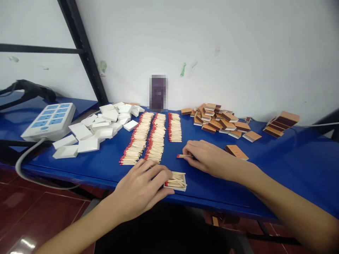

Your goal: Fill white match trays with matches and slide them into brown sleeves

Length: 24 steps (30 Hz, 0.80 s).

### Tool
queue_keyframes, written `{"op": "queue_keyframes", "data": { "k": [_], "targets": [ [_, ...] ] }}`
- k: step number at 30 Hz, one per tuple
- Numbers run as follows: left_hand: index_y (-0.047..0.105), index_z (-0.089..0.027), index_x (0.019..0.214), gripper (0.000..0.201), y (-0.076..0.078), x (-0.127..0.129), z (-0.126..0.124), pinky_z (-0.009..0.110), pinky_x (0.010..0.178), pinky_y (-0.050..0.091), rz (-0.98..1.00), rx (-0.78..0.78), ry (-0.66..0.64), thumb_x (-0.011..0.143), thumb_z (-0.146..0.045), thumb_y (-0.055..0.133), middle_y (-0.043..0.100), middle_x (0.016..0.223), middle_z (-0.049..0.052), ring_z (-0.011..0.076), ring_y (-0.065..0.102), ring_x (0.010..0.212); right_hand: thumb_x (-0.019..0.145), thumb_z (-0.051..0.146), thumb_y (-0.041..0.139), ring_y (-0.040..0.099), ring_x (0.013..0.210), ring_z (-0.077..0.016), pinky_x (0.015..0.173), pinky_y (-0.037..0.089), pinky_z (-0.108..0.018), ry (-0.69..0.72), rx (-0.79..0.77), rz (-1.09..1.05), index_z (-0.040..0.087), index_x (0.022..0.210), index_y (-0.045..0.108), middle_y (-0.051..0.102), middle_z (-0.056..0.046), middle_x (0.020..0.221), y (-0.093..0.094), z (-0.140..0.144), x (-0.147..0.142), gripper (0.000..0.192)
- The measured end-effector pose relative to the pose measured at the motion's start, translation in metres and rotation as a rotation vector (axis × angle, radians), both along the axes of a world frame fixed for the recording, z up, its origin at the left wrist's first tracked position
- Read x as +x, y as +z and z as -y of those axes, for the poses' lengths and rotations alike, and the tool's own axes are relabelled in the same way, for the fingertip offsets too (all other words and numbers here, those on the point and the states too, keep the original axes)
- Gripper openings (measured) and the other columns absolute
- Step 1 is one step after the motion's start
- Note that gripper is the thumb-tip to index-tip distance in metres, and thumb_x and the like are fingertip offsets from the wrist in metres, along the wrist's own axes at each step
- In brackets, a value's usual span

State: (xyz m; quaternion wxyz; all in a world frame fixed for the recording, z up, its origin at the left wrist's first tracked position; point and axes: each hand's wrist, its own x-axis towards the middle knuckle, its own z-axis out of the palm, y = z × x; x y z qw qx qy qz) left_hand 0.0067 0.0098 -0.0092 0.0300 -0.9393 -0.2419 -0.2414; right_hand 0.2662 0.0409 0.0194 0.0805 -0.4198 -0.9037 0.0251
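The left grip (144, 188) holds a white tray (178, 189); the right grip (203, 155) pinches matchsticks (180, 156); match rows (156, 141) lie beyond the left.

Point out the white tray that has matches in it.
In the head view, the tray sits low and near the middle, close to the front edge of the blue table, with the left hand over its left end.

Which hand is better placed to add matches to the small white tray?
Likely the right hand: it already pinches a few matches just beyond the tray, while the left hand is busy holding the tray.
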Motion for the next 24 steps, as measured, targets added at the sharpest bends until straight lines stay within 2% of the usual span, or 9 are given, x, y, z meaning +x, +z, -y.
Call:
{"op": "queue_keyframes", "data": {
  "k": [3,7,10,14,16,20,24],
  "targets": [
    [0.056,-0.021,0.118,0.022,0.001,0.0003,-0.0011,0.037,0.085,0.044,-0.043,0.011,-0.002,0.1,-0.032,0.049,0.064,0.109,0.006,0.0234,0.057,0.101,0.1,0.028,0.042,0.053,0.075,-0.0181,0.07,0.038,-0.031,0.01,0.025,0.027,0.018,0.086,0.052,0.06,-0.006,0.088,-0.0028,-0.0013,-0.0001,0.019],
    [0.058,-0.023,0.114,0.019,0.0006,-0.0007,-0.0014,0.04,0.084,0.044,-0.092,0.05,-0.024,0.098,-0.019,0.05,0.061,0.115,0.008,0.0256,0.054,0.102,0.1,0.027,0.043,0.053,0.077,-0.0189,0.07,0.038,-0.032,0.021,0.023,0.021,0.018,0.09,0.053,0.06,-0.007,0.09,-0.0059,-0.0043,0.0015,0.017],
    [0.058,-0.026,0.117,0.032,0.0002,-0.0025,-0.0003,0.044,0.085,0.044,-0.141,0.067,-0.029,0.092,-0.007,0.05,0.059,0.119,0.009,0.0289,0.052,0.106,0.101,0.028,0.041,0.054,0.077,-0.0191,0.069,0.038,-0.032,0.004,-0.015,0.002,0.018,0.09,0.054,0.06,-0.007,0.09,-0.0035,-0.0047,0.0015,0.02],
    [0.05,-0.032,0.135,0.055,0.0008,-0.0039,0.0004,0.047,0.086,0.044,-0.18,0.077,-0.031,0.09,-0.001,0.042,0.059,0.12,0.01,0.0305,0.051,0.107,0.103,0.03,0.038,0.055,0.078,-0.0187,0.07,0.039,-0.031,0.004,-0.043,0.017,0.018,0.088,0.054,0.06,-0.006,0.089,0.0021,-0.0026,0.0007,0.025],
    [0.046,-0.031,0.14,0.054,0.0005,-0.0033,0.0,0.048,0.086,0.044,-0.171,0.086,-0.026,0.094,-0.004,0.042,0.06,0.119,0.009,0.0306,0.052,0.107,0.103,0.029,0.038,0.055,0.079,-0.0189,0.071,0.04,-0.031,0.015,-0.025,0.039,0.017,0.089,0.053,0.06,-0.007,0.09,0.0028,-0.0013,0.0004,0.024],
    [0.054,-0.022,0.132,0.033,-0.0019,-0.0002,-0.0013,0.045,0.088,0.043,-0.108,0.091,-0.01,0.101,-0.024,0.045,0.063,0.118,0.008,0.029,0.053,0.107,0.1,0.026,0.041,0.055,0.076,-0.0188,0.068,0.04,-0.031,-0.008,0.003,0.059,0.016,0.088,0.052,0.059,-0.008,0.09,0.0007,-0.0004,-0.0009,0.019],
    [0.053,-0.015,0.131,0.034,-0.003,0.0011,-0.001,0.043,0.088,0.044,-0.066,0.106,0.006,0.101,-0.028,0.045,0.066,0.113,0.01,0.0273,0.054,0.104,0.1,0.024,0.04,0.055,0.075,-0.0193,0.067,0.04,-0.031,-0.024,0.001,0.04,0.016,0.088,0.052,0.059,-0.009,0.089,-0.0012,-0.0014,-0.0017,0.019]
  ]
}}
